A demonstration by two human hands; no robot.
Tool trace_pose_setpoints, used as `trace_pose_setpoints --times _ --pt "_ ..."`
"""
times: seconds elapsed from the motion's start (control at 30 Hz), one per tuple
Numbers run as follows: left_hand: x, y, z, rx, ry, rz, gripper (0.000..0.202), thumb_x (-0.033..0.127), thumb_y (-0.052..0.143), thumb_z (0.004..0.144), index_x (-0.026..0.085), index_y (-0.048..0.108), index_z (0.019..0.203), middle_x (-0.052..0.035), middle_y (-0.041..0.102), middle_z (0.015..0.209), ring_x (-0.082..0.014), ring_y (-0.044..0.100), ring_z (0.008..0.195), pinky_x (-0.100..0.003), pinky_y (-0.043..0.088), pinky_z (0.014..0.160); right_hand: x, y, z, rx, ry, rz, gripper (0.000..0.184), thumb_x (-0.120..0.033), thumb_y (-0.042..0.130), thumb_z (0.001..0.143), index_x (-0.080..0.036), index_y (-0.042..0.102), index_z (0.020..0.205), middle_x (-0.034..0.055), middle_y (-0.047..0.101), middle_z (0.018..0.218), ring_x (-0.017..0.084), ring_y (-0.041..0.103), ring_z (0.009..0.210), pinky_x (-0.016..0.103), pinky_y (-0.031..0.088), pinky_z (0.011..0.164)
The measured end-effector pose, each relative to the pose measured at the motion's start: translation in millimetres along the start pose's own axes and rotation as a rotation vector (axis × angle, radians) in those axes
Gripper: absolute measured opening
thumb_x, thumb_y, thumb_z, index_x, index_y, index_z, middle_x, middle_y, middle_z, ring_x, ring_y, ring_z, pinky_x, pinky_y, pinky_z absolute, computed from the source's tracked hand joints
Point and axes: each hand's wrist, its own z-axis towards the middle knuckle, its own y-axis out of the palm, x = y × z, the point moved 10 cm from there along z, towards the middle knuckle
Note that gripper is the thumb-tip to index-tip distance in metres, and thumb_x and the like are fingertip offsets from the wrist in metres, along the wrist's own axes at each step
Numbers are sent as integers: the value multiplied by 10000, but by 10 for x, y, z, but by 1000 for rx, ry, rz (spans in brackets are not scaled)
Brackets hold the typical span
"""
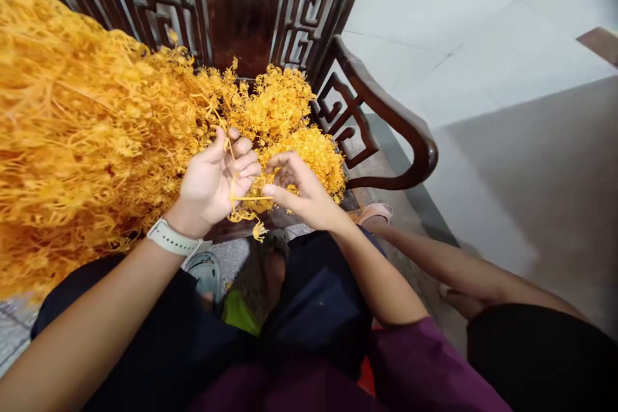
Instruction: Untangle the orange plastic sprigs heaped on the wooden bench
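A thin yellow-orange sprig (232, 170) with a bent stem runs across the palm of my left hand (207, 180), which grips its upper part between thumb and curled fingers. My left wrist wears a pale watch strap (172, 238). Close by on the right, my right hand (306, 196) has its thumb at a side stem of the same sprig, drawn out sideways; its other fingers are bent. A small frayed tip (259, 230) dangles below the hands. Behind them lies a large heap of similar sprigs (96, 122), with a smaller clump (309, 158) at its right.
The heap rests on a dark carved wooden bench (241, 6) with a curved armrest (410, 122) at right. Another person's leg (463, 264) stretches in from the right. A bright green item (240, 312) and a grey-blue shoe (206, 273) are on the floor below.
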Motion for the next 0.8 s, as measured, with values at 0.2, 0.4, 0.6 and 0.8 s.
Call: trace_pose_setpoints --times 0.2,0.4,0.6,0.8 --pt "149 -58 -83 65 43 105 409 347 370 1184 190 584 873 24 569 697 -62 472 476 -188 432 512 -111 99 23 2 -218 -106 177 -380 713 1043 -206 717 1075 53 720 1051 191 655 996 389 525 950" --pt "188 -169 -22 57 136 587 477 645 440 1113 217 649 1150 -105 757 1044 -194 749 879 -274 577 741 0 -150 36 178 -53 230 236 -423 757 1005 -199 685 1004 -1 672 869 118 567 741 289 473 704" --pt "-281 -302 -61 -192 -64 1020 523 586 849 886 201 674 1194 -97 759 1001 -211 733 865 -289 566 761 147 -333 70 341 56 420 221 -430 754 996 -242 645 1032 -18 600 808 113 530 657 271 458 613" --pt "-452 -141 -112 -358 -30 1206 213 374 740 991 171 800 976 -75 739 876 -173 646 761 -281 499 713 345 -515 50 447 147 407 324 -468 764 953 -268 578 1126 27 622 1046 124 592 802 289 559 750"
